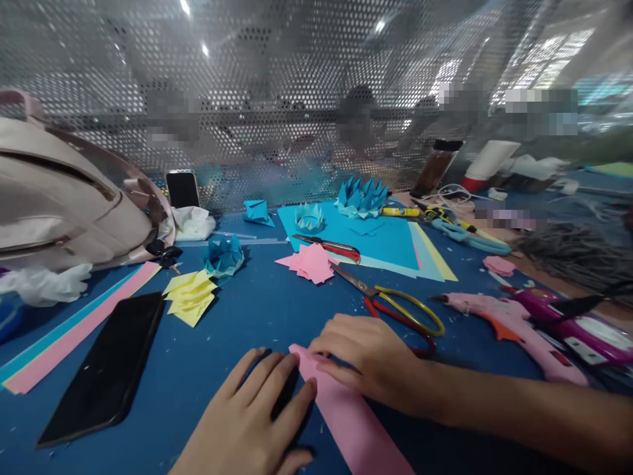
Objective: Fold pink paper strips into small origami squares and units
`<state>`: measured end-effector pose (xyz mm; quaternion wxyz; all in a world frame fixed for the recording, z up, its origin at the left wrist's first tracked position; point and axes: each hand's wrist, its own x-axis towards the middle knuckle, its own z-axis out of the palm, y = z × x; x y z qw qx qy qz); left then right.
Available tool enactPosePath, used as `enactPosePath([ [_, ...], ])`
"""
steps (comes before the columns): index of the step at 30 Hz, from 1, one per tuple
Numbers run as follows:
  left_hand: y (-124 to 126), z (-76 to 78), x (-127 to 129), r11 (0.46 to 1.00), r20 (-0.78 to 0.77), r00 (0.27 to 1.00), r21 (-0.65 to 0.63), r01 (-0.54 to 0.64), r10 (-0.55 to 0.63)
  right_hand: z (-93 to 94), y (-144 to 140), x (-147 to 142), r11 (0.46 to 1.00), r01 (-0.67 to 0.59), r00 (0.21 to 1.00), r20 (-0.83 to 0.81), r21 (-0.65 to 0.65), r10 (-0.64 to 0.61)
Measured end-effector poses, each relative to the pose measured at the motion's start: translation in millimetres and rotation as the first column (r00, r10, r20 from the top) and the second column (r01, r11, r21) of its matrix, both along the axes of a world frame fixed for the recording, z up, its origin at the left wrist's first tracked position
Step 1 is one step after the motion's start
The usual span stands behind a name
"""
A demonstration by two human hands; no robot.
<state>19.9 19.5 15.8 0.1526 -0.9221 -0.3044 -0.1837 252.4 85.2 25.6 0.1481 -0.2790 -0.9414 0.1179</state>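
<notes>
Both hands press a pink strip flat on the blue table. The left hand lies beside its left edge, fingers spread flat. The right hand covers its far end, fingers together. Scissors lie just beyond, a phone well left.

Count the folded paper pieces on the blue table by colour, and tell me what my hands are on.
Blue folded pieces: 4, the largest by the mesh
Pink folded stack: 1
Yellow folded stack: 1
Total: 6
Left hand and right hand both press on the pink paper strip.
</notes>
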Motion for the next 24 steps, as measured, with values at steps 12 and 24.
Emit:
enactPosePath([
  [12,0,-24.4,-22,0.998,-0.106,0.993,0.020,-0.053,0.055,5.3,7,0,0.945,-0.206,0.955,-0.159,0.253,0.250],
  [24,2,-22.9,-24,0.999,-0.134,0.991,-0.025,-0.022,0.018,4.5,9,1,0.948,-0.232,0.957,-0.123,0.219,0.263],
])
